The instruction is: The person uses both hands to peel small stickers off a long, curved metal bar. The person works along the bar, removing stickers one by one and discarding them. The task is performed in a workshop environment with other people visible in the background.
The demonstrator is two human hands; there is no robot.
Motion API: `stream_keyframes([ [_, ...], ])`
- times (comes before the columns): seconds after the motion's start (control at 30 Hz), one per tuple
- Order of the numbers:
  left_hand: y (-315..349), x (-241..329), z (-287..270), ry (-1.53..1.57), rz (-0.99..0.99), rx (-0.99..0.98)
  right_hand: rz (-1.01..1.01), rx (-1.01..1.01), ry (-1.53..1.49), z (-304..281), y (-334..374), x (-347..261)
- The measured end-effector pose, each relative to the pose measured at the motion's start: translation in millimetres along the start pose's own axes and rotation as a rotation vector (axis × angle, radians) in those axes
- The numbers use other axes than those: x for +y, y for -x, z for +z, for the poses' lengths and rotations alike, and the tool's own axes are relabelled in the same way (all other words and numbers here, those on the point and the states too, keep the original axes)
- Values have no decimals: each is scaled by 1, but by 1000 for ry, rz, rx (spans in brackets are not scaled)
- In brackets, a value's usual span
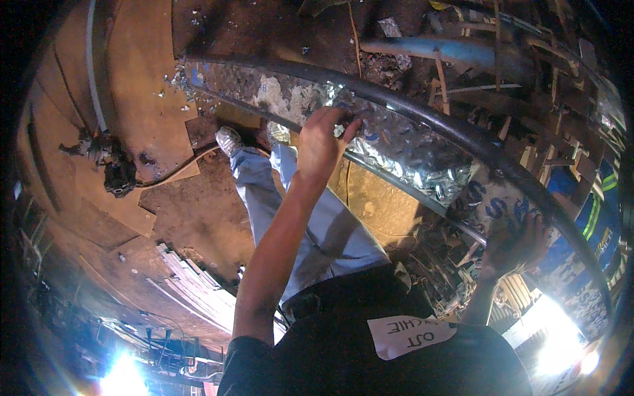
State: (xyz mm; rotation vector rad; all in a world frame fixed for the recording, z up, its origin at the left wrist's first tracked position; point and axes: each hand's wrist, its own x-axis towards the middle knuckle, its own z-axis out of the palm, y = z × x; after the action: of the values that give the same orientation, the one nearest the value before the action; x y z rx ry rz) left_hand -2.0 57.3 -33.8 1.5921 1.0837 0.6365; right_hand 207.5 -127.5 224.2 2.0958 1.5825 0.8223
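A long, narrow tray-like piece (290,92) with raised dark edges runs across in front of me. Many small shiny metal pieces (422,173) lie heaped along its middle, on a worn surface with blue markings. Over the near side of this heap is my left hand (322,135), its fingers bent in and thumb pointing right; what they grip, if anything, is hidden. My right hand (522,243) lies in shadow at the right end of the tray, fingers stretched out over the marked surface.
A dark tool or machine part (120,168) with a hose sits on brown sheets (135,86) at left. White strips (191,280) lie at lower left. A blue pipe (442,49) and scrap wood lie beyond the tray. Bright lamps glare below.
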Motion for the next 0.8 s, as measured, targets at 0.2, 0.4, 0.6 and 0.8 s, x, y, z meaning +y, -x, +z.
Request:
stream_keyframes([
  [0.2, 1, -1, 5, -5, -45, 20, 6, -4, -13, -3, -2, -3],
  [0.4, 4, -4, 3, 13, 29, 57, -13, -33, 15, -6, -5, -4],
  [0.6, 12, 6, -1, 78, 19, 54, 0, -73, 70, -7, -2, -5],
  [0.8, 1, 0, -1, -5, 90, -70, 7, -46, 66, -5, 0, -3],
])
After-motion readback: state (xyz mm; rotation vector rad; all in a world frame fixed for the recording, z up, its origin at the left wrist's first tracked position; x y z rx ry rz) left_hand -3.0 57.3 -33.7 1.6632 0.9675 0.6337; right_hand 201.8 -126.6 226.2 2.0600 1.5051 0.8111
